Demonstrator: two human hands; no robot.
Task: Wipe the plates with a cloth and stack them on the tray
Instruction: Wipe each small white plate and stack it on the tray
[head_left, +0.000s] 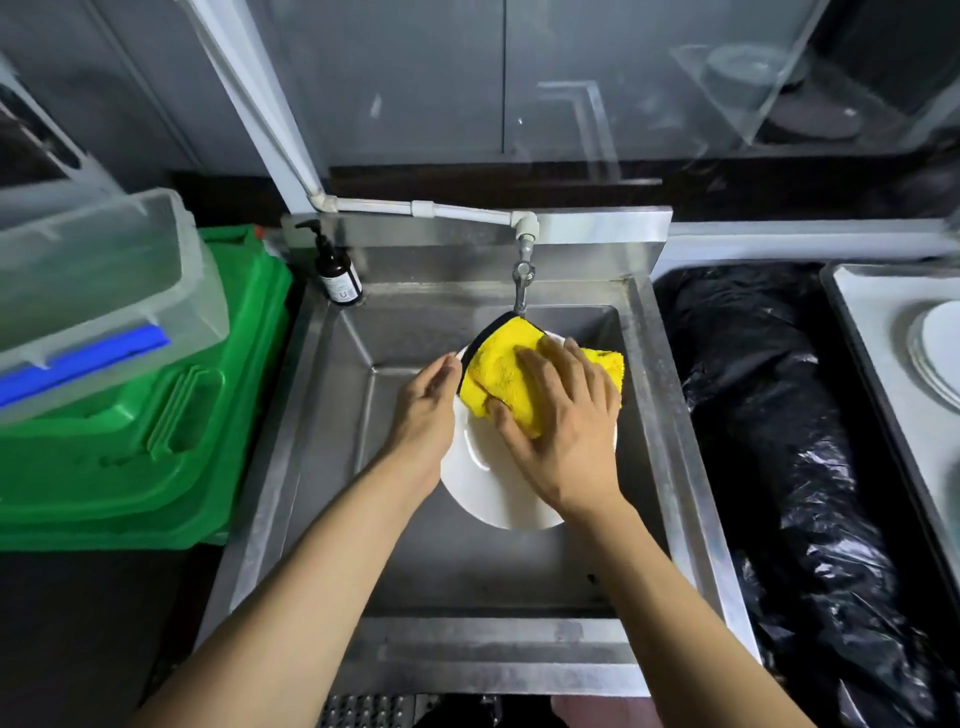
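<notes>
- Head view, centre: a round white ceramic plate (485, 486) is held tilted over the basin of a stainless-steel sink (322, 467), between the two hands.
- The left hand (426, 410) is at the plate's left rim, with the thumb lying along the edge. The fingers pass behind the plate and are hidden. The hand grips the rim.
- The right hand (563, 431) lies flat on a folded yellow microfibre cloth with a black border (498, 374). Its fingers are extended and slightly spread, and its thumb rests against the cloth's near edge. It presses the cloth onto the far half of the plate's face.
- Cloth: it lies just right of the left thumb. Its right corner projects beyond the right hand's fingers and past the plate's rim.
- Plate, near half: bare, showing beside the left wrist and under the right wrist.
- Beyond the hands: a metal tap (522, 280) hangs just above the cloth's far edge. A brown pump bottle (337, 275) stands on the sink ledge, beyond and left of the left hand.
- Left of the left hand: a green plastic bin (130, 441) with a clear plastic box (104, 270) resting on it.
- Right of the right hand: a black plastic bag (779, 415), then a pale rectangular tray with a dark rim (872, 322). The tray bears white plates (943, 348), well apart from both hands and cut by the frame edge.
</notes>
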